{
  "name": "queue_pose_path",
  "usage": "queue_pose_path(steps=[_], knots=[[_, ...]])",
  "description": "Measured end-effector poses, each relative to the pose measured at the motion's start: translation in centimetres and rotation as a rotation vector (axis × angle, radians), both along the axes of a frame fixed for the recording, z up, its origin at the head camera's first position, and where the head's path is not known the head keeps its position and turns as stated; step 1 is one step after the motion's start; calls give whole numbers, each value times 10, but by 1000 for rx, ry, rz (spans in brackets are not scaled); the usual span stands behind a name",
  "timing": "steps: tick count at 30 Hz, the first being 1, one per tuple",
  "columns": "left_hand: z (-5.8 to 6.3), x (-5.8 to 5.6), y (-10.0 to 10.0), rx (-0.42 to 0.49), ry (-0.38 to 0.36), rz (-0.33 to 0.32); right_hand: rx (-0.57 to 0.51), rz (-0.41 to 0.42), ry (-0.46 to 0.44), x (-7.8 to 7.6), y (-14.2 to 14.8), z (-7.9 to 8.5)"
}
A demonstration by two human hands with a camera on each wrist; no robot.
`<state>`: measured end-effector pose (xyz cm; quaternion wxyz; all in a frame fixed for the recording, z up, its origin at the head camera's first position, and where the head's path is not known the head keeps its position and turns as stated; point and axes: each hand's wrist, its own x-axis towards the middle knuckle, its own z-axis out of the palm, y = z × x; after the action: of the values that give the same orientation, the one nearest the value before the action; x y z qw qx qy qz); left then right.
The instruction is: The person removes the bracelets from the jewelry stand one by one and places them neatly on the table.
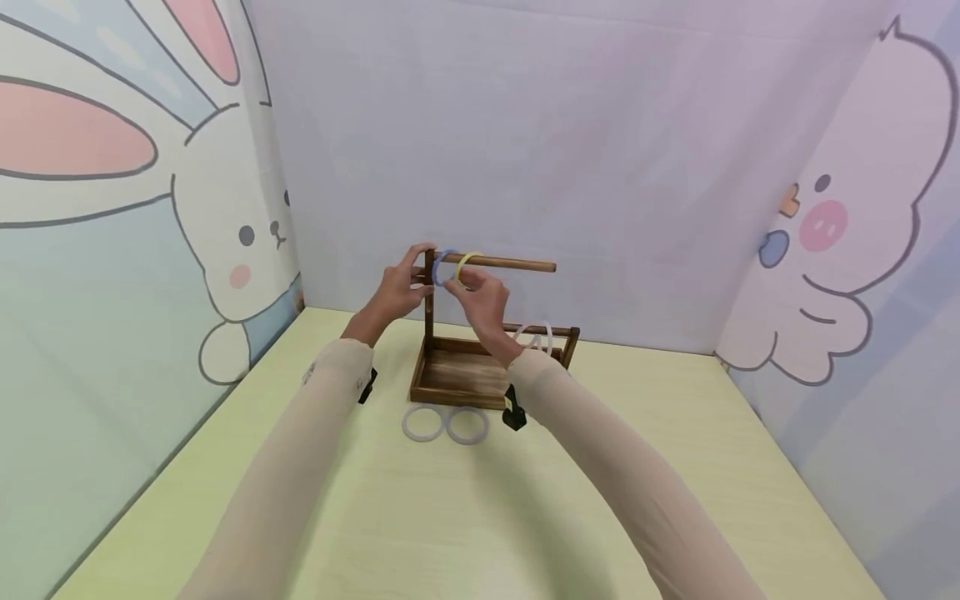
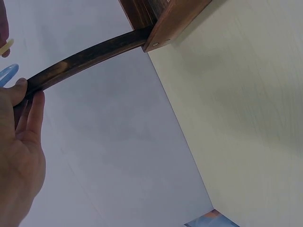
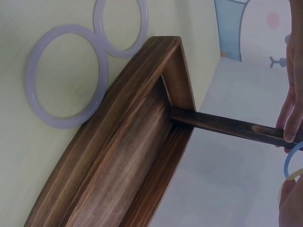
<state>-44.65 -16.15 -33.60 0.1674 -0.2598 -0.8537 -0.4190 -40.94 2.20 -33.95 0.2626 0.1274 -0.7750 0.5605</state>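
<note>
A dark wooden bangle stand [image 1: 491, 261] has an upright post with a rod reaching right from its top. My left hand [image 1: 397, 292] grips the upper post [image 2: 85, 61], thumb on one side and fingers on the other. A blue bangle [image 1: 437, 268] hangs on the rod close to the post. Just right of it, my right hand [image 1: 483, 298] pinches a yellow bangle [image 1: 463, 265] that encircles the rod. In the right wrist view, the blue bangle [image 3: 287, 163] and yellow bangle [image 3: 294, 175] overlap at the right edge, partly cut off.
Two pale lilac bangles [image 1: 423, 423] lie side by side on the table before the stand's tray [image 3: 128, 165]. White bangles [image 1: 547, 333] hang on a lower bar at the right, partly behind my right arm. A pale curtain [image 1: 525, 150] stands behind, with cartoon-printed walls at both sides.
</note>
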Motion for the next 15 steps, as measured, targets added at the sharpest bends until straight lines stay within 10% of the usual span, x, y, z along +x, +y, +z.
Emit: queue_pose_path(steps=[15], knots=[[0, 2, 0, 8, 11, -11, -21, 8, 11, 2, 6, 0]])
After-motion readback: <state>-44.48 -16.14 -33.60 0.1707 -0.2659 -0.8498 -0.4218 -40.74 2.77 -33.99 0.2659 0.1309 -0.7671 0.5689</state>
